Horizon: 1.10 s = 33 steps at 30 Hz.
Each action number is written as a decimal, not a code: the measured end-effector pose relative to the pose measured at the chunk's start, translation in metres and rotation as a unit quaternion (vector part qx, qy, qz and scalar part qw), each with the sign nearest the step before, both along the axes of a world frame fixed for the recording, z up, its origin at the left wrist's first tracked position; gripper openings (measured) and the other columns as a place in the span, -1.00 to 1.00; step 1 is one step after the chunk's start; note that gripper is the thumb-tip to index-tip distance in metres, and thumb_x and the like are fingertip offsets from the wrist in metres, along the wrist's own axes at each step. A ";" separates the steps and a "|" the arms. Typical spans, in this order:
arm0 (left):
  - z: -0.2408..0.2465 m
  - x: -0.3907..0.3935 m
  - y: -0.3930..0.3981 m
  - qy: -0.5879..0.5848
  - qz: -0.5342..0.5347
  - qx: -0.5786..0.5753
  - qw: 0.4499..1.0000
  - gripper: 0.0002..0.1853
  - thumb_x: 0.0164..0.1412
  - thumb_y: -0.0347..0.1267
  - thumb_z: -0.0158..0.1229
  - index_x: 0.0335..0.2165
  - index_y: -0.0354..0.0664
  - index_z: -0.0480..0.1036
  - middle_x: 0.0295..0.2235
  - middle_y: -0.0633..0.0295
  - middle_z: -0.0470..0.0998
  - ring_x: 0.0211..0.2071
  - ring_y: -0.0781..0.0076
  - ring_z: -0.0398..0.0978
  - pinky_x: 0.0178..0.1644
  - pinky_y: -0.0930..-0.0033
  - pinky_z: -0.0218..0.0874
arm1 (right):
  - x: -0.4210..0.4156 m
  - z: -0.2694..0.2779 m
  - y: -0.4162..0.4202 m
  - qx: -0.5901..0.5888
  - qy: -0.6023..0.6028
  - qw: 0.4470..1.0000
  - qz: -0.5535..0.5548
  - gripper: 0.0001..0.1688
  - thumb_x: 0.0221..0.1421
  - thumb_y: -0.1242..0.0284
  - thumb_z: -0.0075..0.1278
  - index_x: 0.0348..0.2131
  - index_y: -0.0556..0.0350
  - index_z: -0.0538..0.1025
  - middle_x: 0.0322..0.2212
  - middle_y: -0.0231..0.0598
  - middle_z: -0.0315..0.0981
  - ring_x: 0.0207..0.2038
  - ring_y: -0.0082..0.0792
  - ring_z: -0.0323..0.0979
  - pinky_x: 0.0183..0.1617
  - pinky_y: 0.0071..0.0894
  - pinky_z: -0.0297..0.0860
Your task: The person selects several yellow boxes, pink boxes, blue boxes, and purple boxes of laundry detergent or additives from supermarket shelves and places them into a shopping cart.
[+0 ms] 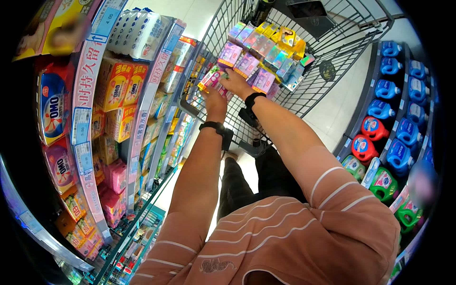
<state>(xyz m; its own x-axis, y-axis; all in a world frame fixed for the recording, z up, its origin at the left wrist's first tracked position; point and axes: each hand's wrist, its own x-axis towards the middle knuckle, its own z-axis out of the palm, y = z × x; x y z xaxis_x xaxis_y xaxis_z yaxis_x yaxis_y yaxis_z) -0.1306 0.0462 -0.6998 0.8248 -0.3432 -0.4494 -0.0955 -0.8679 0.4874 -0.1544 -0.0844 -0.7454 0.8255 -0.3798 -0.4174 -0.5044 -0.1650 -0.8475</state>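
Note:
Both my hands are at a pink and yellow boxed product [212, 78] over the near left part of a wire shopping cart [238, 123]. My left hand [214, 101] grips its near side, and my right hand [236, 83] holds its right end. Just beyond and to the right, purple boxes [247, 65] lie in the cart. Behind them are rows of shiny holographic boxes [262, 44] and several yellow packages [288, 37]. Each of my wrists bears a black strap with a small device.
Store shelves [137, 103] with OMO packages [123, 85] and wrapped white packs [137, 34] rise close on the left. Shelves of blue, red and green detergent bottles [399, 151] curve along the right. A dark phone-like device [307, 10] rests at the cart's far end.

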 end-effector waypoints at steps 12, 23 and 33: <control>0.031 -0.002 0.045 -0.064 -0.043 -0.114 0.990 -0.12 0.17 -0.17 0.26 0.23 -0.43 0.01 0.26 -0.47 -0.07 0.24 -0.33 0.06 0.27 0.03 0.09 | -0.045 0.079 0.007 0.126 -0.125 0.984 0.015 -0.40 0.18 0.26 0.04 0.12 0.21 0.37 -0.01 -0.16 0.45 0.03 -0.26 0.38 0.14 -0.25 0.29; 0.405 -0.054 0.235 -0.090 0.028 -0.334 0.938 -0.45 0.29 -0.23 0.19 0.14 -0.30 0.32 0.03 0.04 0.51 -0.09 0.31 0.55 -0.05 0.30 0.40 | -0.040 0.347 0.101 0.289 -0.084 0.946 0.125 -0.56 0.31 0.28 -0.03 0.02 0.26 0.42 -0.14 -0.11 0.51 -0.11 -0.31 0.51 -0.04 -0.30 0.46; 0.592 -0.060 0.496 -0.510 0.232 -0.215 0.800 -0.60 0.27 -0.29 0.21 -0.04 -0.36 0.43 -0.09 0.02 0.56 -0.10 0.27 0.54 -0.02 0.32 0.33 | -0.036 0.578 0.266 0.234 -0.305 0.827 0.411 -0.51 0.32 0.32 -0.02 0.10 0.29 0.36 -0.02 0.03 0.46 0.01 -0.27 0.48 0.10 -0.32 0.40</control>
<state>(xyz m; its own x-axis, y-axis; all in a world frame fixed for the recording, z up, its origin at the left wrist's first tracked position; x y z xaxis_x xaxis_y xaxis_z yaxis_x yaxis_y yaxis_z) -0.1905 0.5425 -0.1083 0.7701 0.1649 0.6162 -0.3495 -0.6990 0.6238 -0.1903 0.1821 -0.1677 0.8353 0.4998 0.2292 0.1597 0.1783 -0.9709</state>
